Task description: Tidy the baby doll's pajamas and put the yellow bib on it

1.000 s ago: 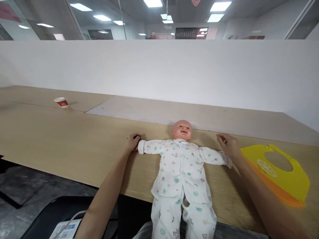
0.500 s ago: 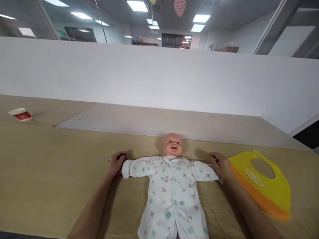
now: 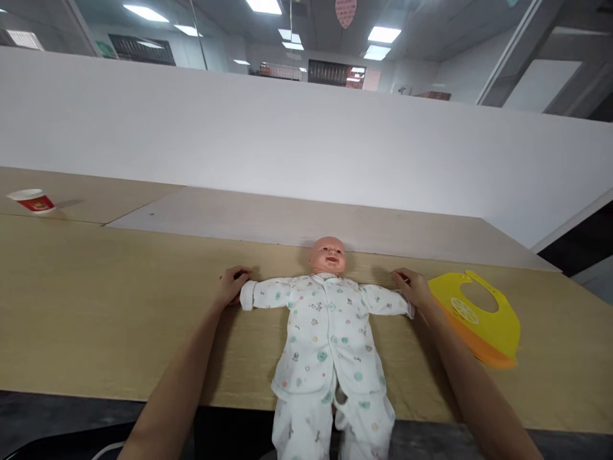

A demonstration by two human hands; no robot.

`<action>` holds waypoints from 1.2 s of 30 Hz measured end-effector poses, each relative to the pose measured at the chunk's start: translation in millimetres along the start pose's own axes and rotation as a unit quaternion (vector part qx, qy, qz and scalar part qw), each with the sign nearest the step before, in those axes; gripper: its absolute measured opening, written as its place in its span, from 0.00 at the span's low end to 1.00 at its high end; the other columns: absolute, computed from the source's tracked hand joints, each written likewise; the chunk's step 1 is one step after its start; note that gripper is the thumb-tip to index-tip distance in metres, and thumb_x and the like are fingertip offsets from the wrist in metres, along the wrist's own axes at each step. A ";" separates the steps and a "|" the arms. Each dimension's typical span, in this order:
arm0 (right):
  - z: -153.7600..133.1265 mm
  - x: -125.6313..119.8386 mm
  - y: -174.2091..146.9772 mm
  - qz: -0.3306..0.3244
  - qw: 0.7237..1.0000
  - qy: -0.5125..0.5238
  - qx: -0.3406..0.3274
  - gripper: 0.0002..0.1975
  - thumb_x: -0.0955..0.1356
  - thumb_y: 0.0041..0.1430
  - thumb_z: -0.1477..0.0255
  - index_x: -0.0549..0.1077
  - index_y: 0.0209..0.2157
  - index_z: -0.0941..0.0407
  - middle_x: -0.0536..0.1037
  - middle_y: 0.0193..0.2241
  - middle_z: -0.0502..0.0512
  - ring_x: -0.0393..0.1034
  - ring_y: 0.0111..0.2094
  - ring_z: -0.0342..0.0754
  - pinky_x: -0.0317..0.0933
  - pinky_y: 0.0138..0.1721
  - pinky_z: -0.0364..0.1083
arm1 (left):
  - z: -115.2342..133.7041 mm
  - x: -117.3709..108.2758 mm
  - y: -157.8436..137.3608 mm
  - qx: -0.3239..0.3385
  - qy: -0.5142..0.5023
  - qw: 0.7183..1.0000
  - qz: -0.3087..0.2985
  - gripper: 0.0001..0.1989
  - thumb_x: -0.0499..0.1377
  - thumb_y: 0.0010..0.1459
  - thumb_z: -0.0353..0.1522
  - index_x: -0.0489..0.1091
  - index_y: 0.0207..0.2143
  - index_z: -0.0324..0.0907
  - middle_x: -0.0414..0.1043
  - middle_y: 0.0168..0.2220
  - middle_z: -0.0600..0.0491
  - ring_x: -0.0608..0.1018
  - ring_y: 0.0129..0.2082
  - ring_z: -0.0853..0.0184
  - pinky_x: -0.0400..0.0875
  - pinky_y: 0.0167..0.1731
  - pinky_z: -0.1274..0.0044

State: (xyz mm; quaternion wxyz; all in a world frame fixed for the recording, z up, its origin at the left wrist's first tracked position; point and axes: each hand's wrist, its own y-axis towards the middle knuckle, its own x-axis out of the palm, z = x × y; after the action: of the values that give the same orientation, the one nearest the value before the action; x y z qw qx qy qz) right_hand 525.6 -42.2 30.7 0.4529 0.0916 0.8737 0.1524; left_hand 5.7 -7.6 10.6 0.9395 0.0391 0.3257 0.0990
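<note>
Doll: a plastic baby doll (image 3: pixel 327 319) in a white printed cotton suit lies face up on the light wooden table (image 3: pixel 96 306) – legs cut off below.
Left hand (image 3: pixel 232 285): curled around one sleeve end.
Right hand (image 3: pixel 412 289): holds the other sleeve end – fingers partly hidden.
Bib: yellow-orange silicone bib (image 3: pixel 479 313), just beside the right hand.
Cup: small red-white paper cup (image 3: pixel 32 200); inside not visible.
</note>
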 end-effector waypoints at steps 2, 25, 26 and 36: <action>3.2 -1.8 -0.2 0.007 1.000 0.005 0.007 0.21 0.60 0.58 0.56 0.75 0.34 0.56 0.79 0.30 0.58 0.72 0.30 0.50 0.63 0.35 0.48 | 4.7 -0.7 -0.9 -0.010 -0.004 1.000 0.004 0.15 0.53 0.46 0.38 0.75 0.31 0.41 0.77 0.26 0.52 0.78 0.31 0.60 0.72 0.31 0.73; 20.4 4.3 0.7 -0.064 0.997 -0.046 0.025 0.19 0.60 0.57 0.58 0.76 0.28 0.55 0.80 0.29 0.56 0.71 0.31 0.50 0.60 0.32 0.46 | 5.6 1.1 -3.0 -0.030 -0.069 0.997 0.031 0.14 0.56 0.42 0.39 0.74 0.29 0.41 0.71 0.17 0.56 0.70 0.16 0.67 0.65 0.18 0.76; 21.2 4.1 0.9 -0.061 0.997 -0.044 0.025 0.19 0.61 0.57 0.58 0.76 0.28 0.55 0.80 0.29 0.57 0.71 0.31 0.50 0.60 0.32 0.46 | 7.2 0.2 -3.7 -0.034 -0.075 0.996 0.020 0.15 0.56 0.43 0.40 0.74 0.30 0.40 0.70 0.16 0.57 0.69 0.15 0.68 0.63 0.17 0.76; -28.0 -7.4 8.8 -0.143 0.978 0.129 0.079 0.17 0.70 0.48 0.59 0.77 0.37 0.55 0.80 0.40 0.58 0.74 0.40 0.54 0.67 0.43 0.52 | 49.7 -11.6 -75.9 -0.008 -0.194 0.969 0.152 0.11 0.56 0.49 0.37 0.72 0.32 0.41 0.76 0.35 0.51 0.76 0.36 0.63 0.71 0.37 0.74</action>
State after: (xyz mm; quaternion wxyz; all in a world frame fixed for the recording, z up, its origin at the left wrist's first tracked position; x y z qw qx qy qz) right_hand 507.1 -41.3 54.6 0.3444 -0.0195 0.9382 0.0268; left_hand 39.8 -84.6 46.2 0.9590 0.0987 0.1265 0.2334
